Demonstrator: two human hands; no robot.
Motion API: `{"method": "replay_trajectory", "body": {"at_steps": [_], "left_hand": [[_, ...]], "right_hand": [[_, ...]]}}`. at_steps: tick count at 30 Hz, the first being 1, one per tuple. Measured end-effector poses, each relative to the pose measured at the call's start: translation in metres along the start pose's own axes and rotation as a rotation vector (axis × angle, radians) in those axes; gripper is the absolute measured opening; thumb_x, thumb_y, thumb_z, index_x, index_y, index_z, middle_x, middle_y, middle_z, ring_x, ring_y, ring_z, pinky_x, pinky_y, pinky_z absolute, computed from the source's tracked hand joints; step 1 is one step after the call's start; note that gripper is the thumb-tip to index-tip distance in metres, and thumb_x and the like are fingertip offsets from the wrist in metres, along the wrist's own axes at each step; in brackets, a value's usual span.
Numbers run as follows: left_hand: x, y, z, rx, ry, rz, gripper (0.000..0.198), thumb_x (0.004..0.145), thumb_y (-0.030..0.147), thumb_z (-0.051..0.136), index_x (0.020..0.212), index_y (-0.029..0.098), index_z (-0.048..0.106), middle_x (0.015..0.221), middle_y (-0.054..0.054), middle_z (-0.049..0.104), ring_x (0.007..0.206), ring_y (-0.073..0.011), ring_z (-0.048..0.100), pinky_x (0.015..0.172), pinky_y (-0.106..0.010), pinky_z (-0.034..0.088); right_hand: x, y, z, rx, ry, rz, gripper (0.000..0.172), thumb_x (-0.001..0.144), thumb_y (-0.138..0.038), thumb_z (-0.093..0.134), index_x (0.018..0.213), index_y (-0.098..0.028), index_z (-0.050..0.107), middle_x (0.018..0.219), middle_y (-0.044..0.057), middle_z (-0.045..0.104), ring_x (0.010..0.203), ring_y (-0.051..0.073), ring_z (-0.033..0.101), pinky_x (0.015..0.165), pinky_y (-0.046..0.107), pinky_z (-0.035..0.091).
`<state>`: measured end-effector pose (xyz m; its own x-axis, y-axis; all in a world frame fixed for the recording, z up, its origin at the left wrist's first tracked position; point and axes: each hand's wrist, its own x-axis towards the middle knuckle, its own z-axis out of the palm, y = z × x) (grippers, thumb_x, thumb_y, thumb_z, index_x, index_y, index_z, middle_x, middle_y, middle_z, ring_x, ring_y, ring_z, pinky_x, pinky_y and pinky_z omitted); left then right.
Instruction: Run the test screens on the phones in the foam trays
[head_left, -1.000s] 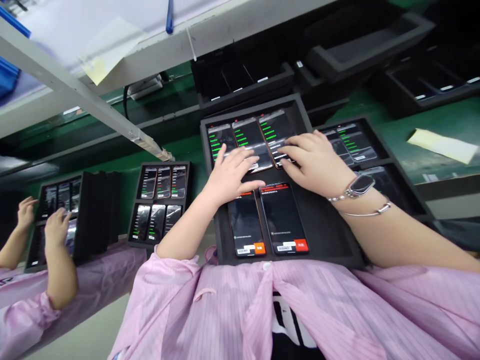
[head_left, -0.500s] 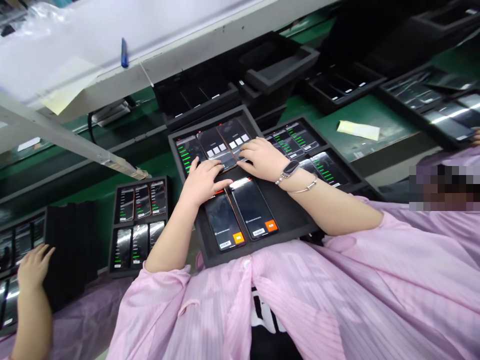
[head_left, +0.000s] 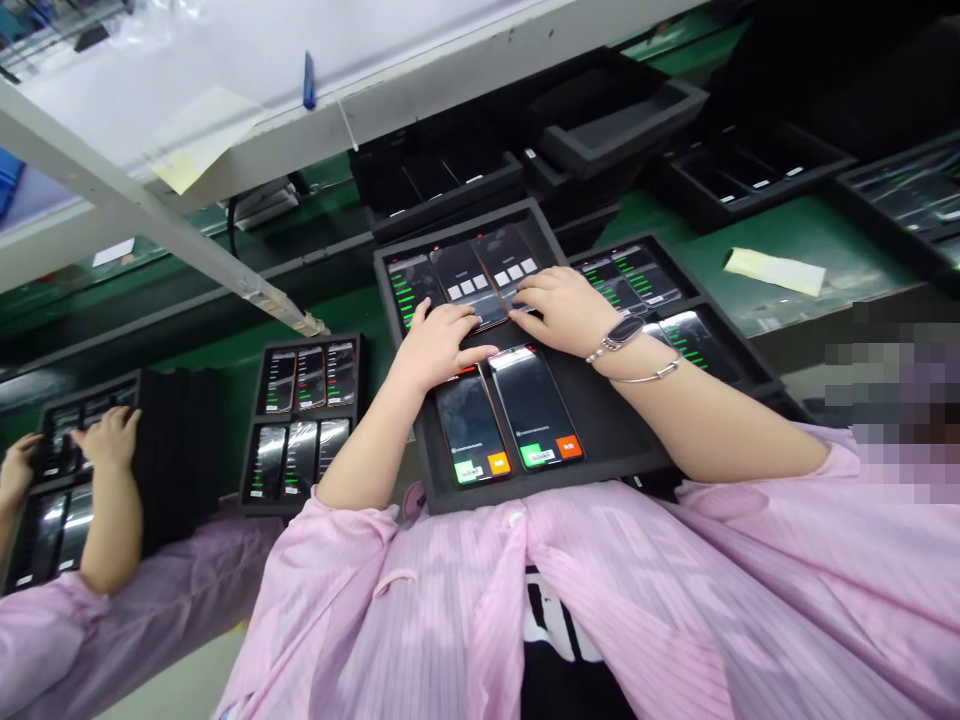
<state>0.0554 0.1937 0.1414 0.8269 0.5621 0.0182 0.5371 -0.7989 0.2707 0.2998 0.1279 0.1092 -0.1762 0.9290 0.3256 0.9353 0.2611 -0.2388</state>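
A black foam tray (head_left: 622, 440) in front of me holds several smartphones. My left hand (head_left: 439, 348) spreads over its middle, fingertips at the lower end of the upper middle phone (head_left: 459, 262) and thumb by the top of a lower phone (head_left: 538, 400). My right hand (head_left: 566, 310) has its fingers slightly bent and apart, at the lower end of the upper right phone (head_left: 506, 248). Both of these upper screens show white squares. Green bars show on the upper left phone (head_left: 405, 285). The lower left phone (head_left: 469, 420) and its neighbour show green and orange buttons.
More phone trays stand at the left (head_left: 360, 400) and right (head_left: 739, 350), with dark trays (head_left: 622, 125) stacked behind. A co-worker's hands (head_left: 109, 437) are over another tray at far left. A metal post (head_left: 187, 250) and a white shelf (head_left: 480, 90) rise ahead.
Green buttons have appeared on the two lower phones' screens. My hands stay over the same phones. The view has shifted, and a second hand of the left co-worker now shows.
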Motion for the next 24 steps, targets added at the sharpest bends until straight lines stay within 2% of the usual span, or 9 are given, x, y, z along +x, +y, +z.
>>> {"method": "replay_trajectory", "body": {"at_steps": [12, 24], "left_hand": [[-0.0007, 0.0041, -0.0004, -0.026, -0.012, -0.018, 0.058, 0.1, 0.065, 0.06, 0.137, 0.023, 0.07, 0.152, -0.012, 0.064, 0.146, -0.0317, 0.053, 0.134, -0.063, 0.016], [-0.0011, 0.0063, -0.0017, -0.023, -0.016, -0.019, 0.058, 0.1, 0.064, 0.06, 0.138, 0.022, 0.07, 0.151, -0.012, 0.064, 0.145, -0.0317, 0.054, 0.134, -0.063, 0.017]], "right_hand": [[-0.0038, -0.0017, -0.0024, 0.045, 0.0, 0.017, 0.034, 0.101, -0.039, 0.052, 0.111, -0.022, 0.08, 0.119, 0.013, 0.076, 0.116, 0.035, 0.064, 0.106, 0.058, 0.046], [-0.0049, -0.0004, -0.0013, 0.025, 0.001, 0.007, 0.035, 0.102, -0.04, 0.05, 0.11, -0.02, 0.078, 0.118, 0.012, 0.075, 0.115, 0.032, 0.063, 0.107, 0.054, 0.046]]}}
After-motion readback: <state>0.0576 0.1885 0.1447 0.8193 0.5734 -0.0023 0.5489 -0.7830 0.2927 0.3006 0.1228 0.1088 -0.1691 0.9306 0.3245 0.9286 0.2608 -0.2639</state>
